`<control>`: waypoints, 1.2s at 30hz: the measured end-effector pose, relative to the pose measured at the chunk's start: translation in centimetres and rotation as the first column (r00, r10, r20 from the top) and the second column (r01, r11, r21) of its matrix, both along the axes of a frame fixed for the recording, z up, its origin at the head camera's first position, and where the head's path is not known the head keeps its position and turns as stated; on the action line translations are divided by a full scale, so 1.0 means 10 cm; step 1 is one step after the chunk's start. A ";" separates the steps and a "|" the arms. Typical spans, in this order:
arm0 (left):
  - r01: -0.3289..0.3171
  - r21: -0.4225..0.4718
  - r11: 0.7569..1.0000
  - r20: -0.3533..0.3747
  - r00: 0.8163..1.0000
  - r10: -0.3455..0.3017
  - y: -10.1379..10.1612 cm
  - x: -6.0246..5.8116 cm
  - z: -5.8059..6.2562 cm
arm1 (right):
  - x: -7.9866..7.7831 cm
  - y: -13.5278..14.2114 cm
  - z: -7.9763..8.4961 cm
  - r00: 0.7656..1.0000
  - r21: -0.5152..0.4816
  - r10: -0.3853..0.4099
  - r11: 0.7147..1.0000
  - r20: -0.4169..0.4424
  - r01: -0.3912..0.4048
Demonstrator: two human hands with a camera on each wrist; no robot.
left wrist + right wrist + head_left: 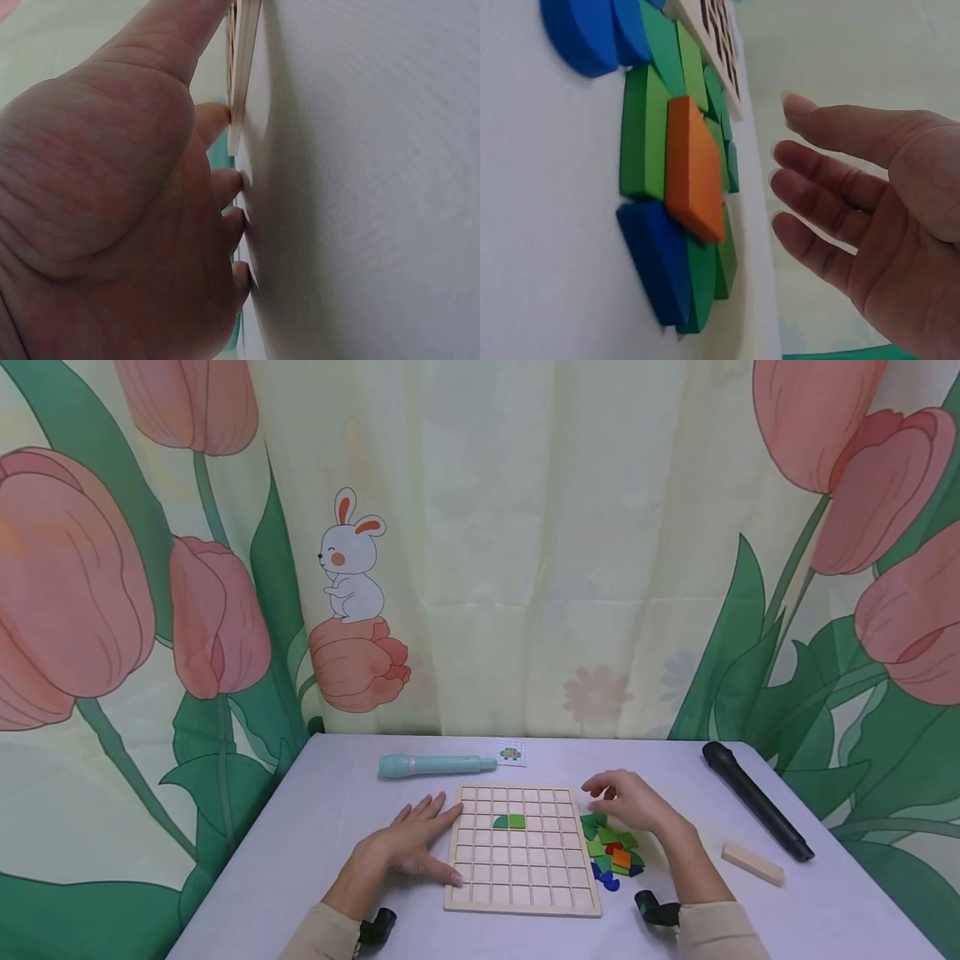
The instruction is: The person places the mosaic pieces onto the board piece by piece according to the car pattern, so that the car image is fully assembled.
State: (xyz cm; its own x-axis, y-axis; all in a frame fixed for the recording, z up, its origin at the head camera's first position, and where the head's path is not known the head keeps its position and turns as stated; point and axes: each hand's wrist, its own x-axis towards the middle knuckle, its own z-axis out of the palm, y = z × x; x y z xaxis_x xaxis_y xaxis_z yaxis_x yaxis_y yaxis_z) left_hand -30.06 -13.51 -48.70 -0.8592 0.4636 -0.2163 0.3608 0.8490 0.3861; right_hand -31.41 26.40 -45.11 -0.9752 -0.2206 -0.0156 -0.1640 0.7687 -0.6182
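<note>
A wooden grid board (525, 852) lies on the table between the hands. Two pieces sit side by side in its upper cells: a dark green rounded piece (501, 822) and a light green square (517, 821). My left hand (411, 843) rests at the board's left edge, fingers spread and thumb on the rim. My right hand (628, 800) hovers above the far end of a pile of coloured blocks, fingers loosely bent with nothing between them. In the right wrist view the pile shows an orange block (694, 169), blue pieces (656, 259) and several green ones.
Behind the board lie a teal microphone-shaped stick (435, 765) and a small picture card (512, 752). To the right are a black microphone (757, 802) and a plain wooden bar (752, 863). A printed curtain (525, 568) hangs beyond the table's far edge.
</note>
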 end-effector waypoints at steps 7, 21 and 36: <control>0.003 0.001 1.000 0.000 1.000 -0.003 0.01 -0.01 -0.02 | -0.01 0.10 -0.08 0.997 0.010 -0.006 1.000 0.082 0.005; -0.006 0.009 1.000 0.001 1.000 0.006 0.01 0.00 -0.04 | -0.01 0.15 -0.18 0.990 0.017 -0.034 0.999 0.139 0.032; -0.009 0.013 1.000 0.005 1.000 0.009 0.00 0.00 -0.01 | -0.06 0.17 -0.21 0.990 -0.056 -0.053 0.997 0.131 0.061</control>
State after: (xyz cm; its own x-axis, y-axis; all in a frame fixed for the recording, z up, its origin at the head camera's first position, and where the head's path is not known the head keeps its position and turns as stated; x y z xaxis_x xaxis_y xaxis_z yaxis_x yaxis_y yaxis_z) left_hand -30.08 -13.50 -48.77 -0.8622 0.4588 -0.2149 0.3515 0.8471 0.3986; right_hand -31.97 28.10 -47.18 -0.9769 -0.1690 -0.1308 -0.0367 0.7356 -0.6764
